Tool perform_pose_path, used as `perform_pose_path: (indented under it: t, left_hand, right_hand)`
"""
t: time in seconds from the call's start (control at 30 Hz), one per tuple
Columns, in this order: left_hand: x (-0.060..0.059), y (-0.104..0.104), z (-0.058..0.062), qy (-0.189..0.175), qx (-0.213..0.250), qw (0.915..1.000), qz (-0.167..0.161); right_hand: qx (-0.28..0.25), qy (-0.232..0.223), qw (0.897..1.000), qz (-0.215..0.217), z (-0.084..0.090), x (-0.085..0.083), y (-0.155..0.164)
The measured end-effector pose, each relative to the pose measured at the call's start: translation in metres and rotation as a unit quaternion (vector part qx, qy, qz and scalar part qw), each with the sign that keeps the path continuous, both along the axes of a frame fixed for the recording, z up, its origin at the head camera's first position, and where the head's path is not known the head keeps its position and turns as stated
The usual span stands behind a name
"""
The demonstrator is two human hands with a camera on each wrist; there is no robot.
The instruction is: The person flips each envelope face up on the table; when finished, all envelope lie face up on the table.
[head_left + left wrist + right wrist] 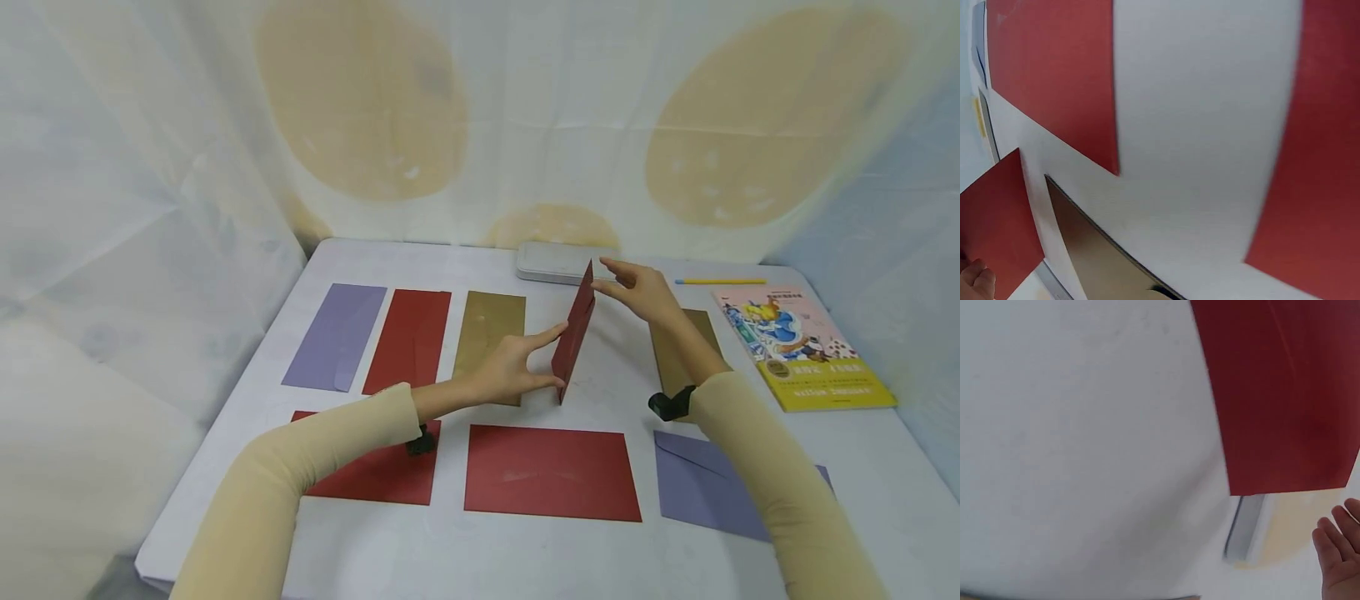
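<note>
Your left hand (510, 367) and right hand (637, 290), fingers straight, steady the red envelope (573, 332) on edge on the bench (600, 400). Light, floppy, creasable: support both ends.

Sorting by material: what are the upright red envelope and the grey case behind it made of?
Red envelope: seemingly matte paper or thin card, since it stands thin and flat on edge. Grey case: perhaps metal or plastic, with a smooth pale sheen and rounded corners; unclear which.
</note>
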State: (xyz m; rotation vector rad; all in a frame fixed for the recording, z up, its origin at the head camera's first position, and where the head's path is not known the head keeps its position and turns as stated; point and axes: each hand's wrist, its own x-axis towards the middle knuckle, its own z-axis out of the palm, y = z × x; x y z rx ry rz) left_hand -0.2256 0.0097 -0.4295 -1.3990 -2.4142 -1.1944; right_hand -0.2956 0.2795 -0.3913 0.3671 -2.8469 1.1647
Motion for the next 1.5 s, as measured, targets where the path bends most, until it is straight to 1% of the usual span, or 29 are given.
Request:
perform_pose_path:
  t: [0.13, 0.23, 0.3, 0.47, 0.57, 0.63, 0.67, 0.73, 0.83, 0.9, 1.0, 1.27, 1.37, 1.5]
  left_hand:
    - [-0.001, -0.005, -0.001, -0.010, -0.015, 0.9995, 0.027]
    - [0.000, -0.007, -0.002, -0.036, -0.011, 0.9985, 0.039]
    - [0.000, -0.007, -0.002, -0.062, 0.003, 0.9973, 0.040]
    - [0.000, -0.006, -0.005, -0.120, 0.036, 0.9915, 0.037]
    - [0.002, -0.005, -0.008, -0.143, 0.027, 0.9881, 0.049]
    - [0.003, -0.004, -0.010, -0.155, 0.009, 0.9858, 0.064]
    - [0.004, -0.004, -0.012, -0.162, 0.000, 0.9843, 0.071]
    - [0.006, -0.003, -0.014, -0.186, -0.010, 0.9797, 0.073]
    - [0.008, 0.000, -0.017, -0.236, -0.007, 0.9697, 0.064]
    - [0.009, 0.003, -0.018, -0.261, -0.003, 0.9635, 0.059]
    - [0.009, 0.005, -0.020, -0.273, -0.011, 0.9599, 0.060]
    - [0.010, 0.010, -0.029, -0.287, -0.016, 0.9563, 0.054]
    - [0.010, 0.012, -0.030, -0.283, -0.030, 0.9568, 0.058]
    - [0.011, 0.012, -0.026, -0.271, -0.050, 0.9594, 0.059]
  right_hand:
    - [0.051, -0.038, 0.998, 0.026, -0.009, 0.003, 0.007]
    - [0.084, -0.065, 0.993, 0.048, -0.016, 0.002, 0.011]
    - [0.093, -0.076, 0.991, 0.057, -0.019, 0.002, 0.011]
    - [0.097, -0.081, 0.989, 0.077, -0.022, 0.004, 0.011]
    - [0.104, -0.089, 0.987, 0.082, -0.023, 0.006, 0.011]
    - [0.109, -0.098, 0.986, 0.081, -0.025, 0.007, 0.011]
    - [0.114, -0.100, 0.985, 0.081, -0.026, 0.008, 0.011]
    - [0.126, -0.105, 0.983, 0.081, -0.028, 0.008, 0.012]
    - [0.146, -0.105, 0.980, 0.082, -0.031, 0.009, 0.012]
    - [0.160, -0.103, 0.978, 0.084, -0.033, 0.009, 0.012]
    - [0.169, -0.097, 0.977, 0.089, -0.033, 0.010, 0.012]
    - [0.183, -0.090, 0.974, 0.095, -0.033, 0.012, 0.012]
    - [0.187, -0.094, 0.973, 0.091, -0.034, 0.012, 0.012]
    - [0.185, -0.096, 0.974, 0.088, -0.036, 0.011, 0.013]
